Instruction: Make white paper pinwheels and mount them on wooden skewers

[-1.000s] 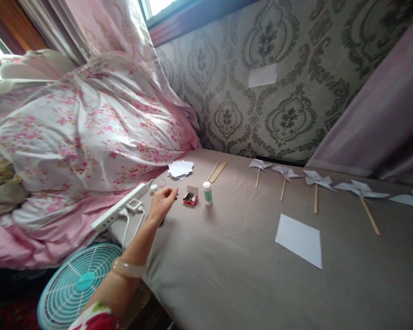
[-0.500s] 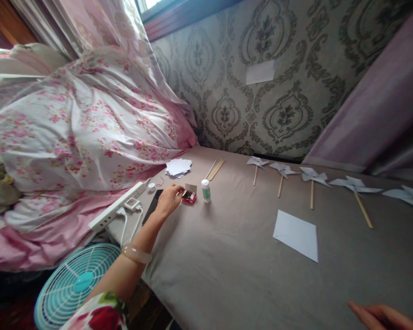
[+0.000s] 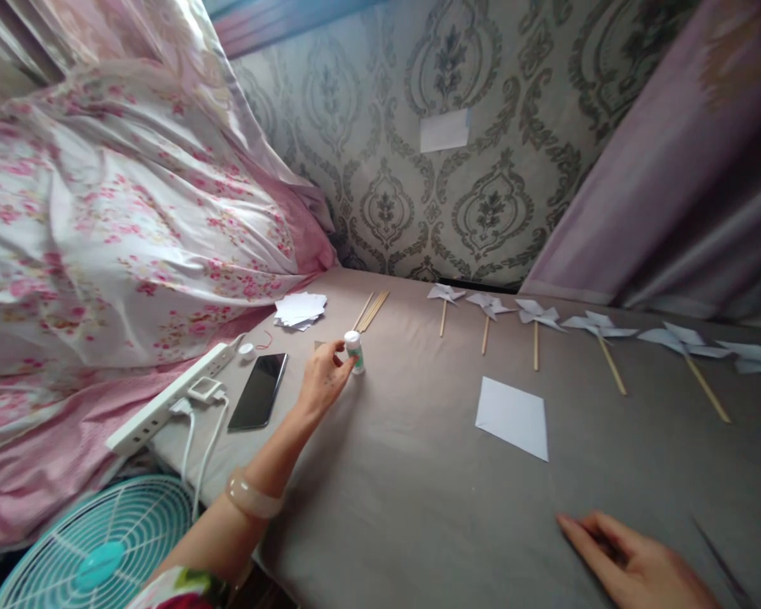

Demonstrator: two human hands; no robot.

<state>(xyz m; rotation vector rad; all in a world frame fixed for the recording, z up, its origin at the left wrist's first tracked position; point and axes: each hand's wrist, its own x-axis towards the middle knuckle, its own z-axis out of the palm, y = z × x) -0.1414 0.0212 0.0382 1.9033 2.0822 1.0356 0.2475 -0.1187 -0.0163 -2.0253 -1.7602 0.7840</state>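
Observation:
My left hand (image 3: 326,376) has its thumb and fingers closed on the small white bottle (image 3: 353,345) with a green label, which stands upright. The red box seen earlier is hidden behind this hand; only a bit of its raised flap shows. My right hand (image 3: 631,558) is low at the right, above the cloth, with thumb and fingers drawn together. Whether it holds anything small I cannot make out. Beyond it lies a square of white paper (image 3: 513,419). A dark, thin pointed object (image 3: 716,554) is beside the right hand.
Several paper pinwheels (image 3: 536,315) on sticks line the back right. Wooden sticks (image 3: 373,311) and a stack of paper pieces (image 3: 300,309) lie at the back. On the left are a phone (image 3: 259,393), a power strip (image 3: 165,402), a white cap (image 3: 246,351) and a blue fan (image 3: 98,550).
My left hand has moved from the red box to the white bottle and closed on it. My right hand has come further into view. The view has turned to the right.

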